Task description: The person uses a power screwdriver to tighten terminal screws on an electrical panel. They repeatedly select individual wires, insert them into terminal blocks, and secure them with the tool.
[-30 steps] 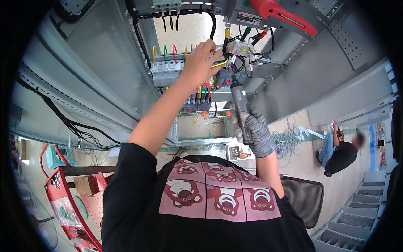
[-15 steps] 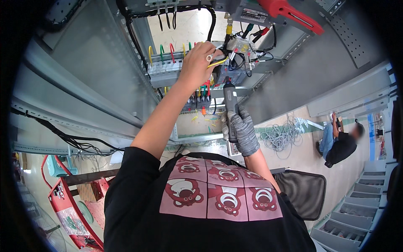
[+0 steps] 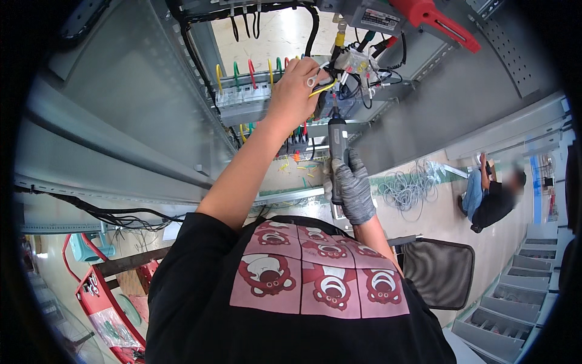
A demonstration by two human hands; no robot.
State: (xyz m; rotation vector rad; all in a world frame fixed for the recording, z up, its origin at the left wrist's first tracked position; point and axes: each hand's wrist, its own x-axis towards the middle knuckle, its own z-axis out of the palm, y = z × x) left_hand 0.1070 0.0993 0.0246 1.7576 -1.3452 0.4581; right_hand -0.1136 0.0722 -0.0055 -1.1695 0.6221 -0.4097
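My bare left hand [image 3: 297, 88] reaches into the cabinet, its fingers curled around a yellow wire [image 3: 322, 89]. A small pale ring-shaped piece [image 3: 312, 80] shows at its fingertips. My right hand [image 3: 351, 185], in a grey knit glove, wraps around a dark grey pen-shaped electric screwdriver [image 3: 337, 139]. The tool stands nearly upright in the picture, its thin bit pointing up beside a dark device below my left hand. Whether the bit touches a screw cannot be made out. Left of my left hand runs a row of breakers [image 3: 242, 100] with yellow, green and red wires.
Grey cabinet walls [image 3: 424, 115] flank both arms. A red handle [image 3: 436, 21] and thick cables stand above right. Coiled grey wire [image 3: 406, 191] lies on the floor near a seated person [image 3: 494, 197]. A mesh chair back [image 3: 438, 273] and red cart [image 3: 109, 309] are behind.
The view has shifted slightly. More of the screwdriver's bit shows below my left hand. Both hands keep their holds.
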